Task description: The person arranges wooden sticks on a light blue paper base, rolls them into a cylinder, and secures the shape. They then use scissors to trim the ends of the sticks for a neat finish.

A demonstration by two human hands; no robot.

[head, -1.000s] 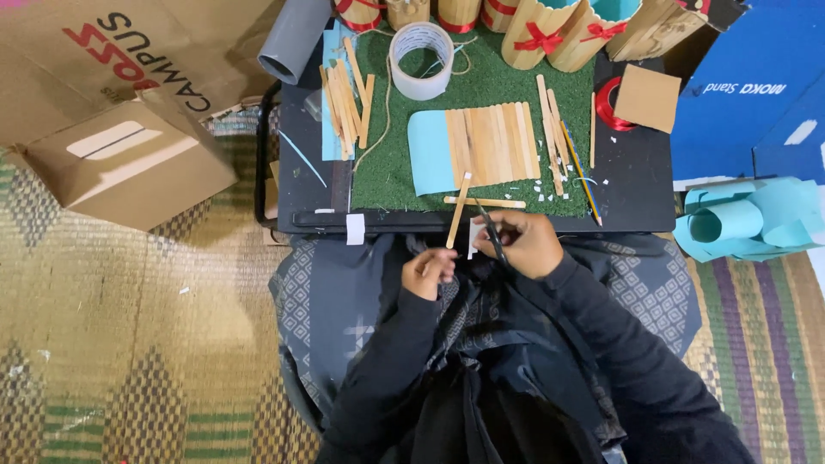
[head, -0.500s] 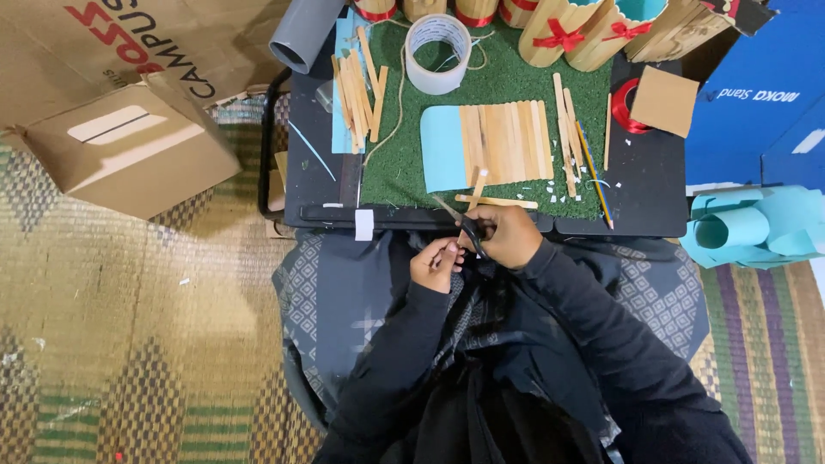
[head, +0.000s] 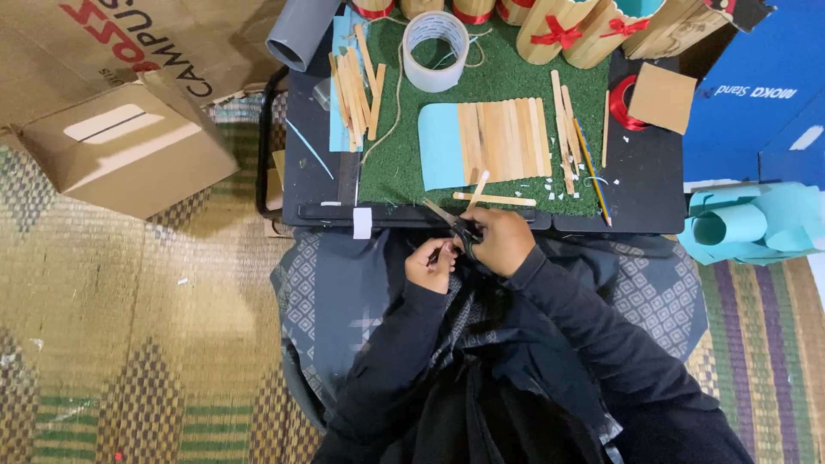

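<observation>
Head view, person seated at a low black bench [head: 653, 185], dark sleeves. Right hand [head: 503, 242] at the near edge of the bench, fingers wrapped round the handles of a pair of scissors [head: 454, 225]; blades point up-left over the bench edge. A wooden craft stick [head: 475, 191] stands slanted just above the right hand, lower end at the scissors, upper end over the green turf mat [head: 507, 90]; cannot tell which fingers pinch it. Left hand [head: 430, 263] just beside the right, below the bench edge over the lap, fingers curled narrow; something small may be in them, too hidden to tell.

On the turf mat: a light blue paper sheet [head: 440, 146] with a row of wooden sticks [head: 505, 139] laid side by side on it, one loose stick [head: 494, 199] lying flat just below that row, small white scraps near it. A roll of clear tape [head: 436, 39] at the top of the mat, a bundle of loose sticks [head: 354, 82] to its left, twine running down between them. Stick-clad cylinders with red bows [head: 567, 33] along the far edge. Brown card square [head: 662, 97] and red ribbon roll [head: 620, 101] on the right of the bench. Grey pipe [head: 301, 33] at the far left corner. Cardboard box [head: 120, 146] on the woven floor mat left, rolled blue paper [head: 756, 222] on the right.
</observation>
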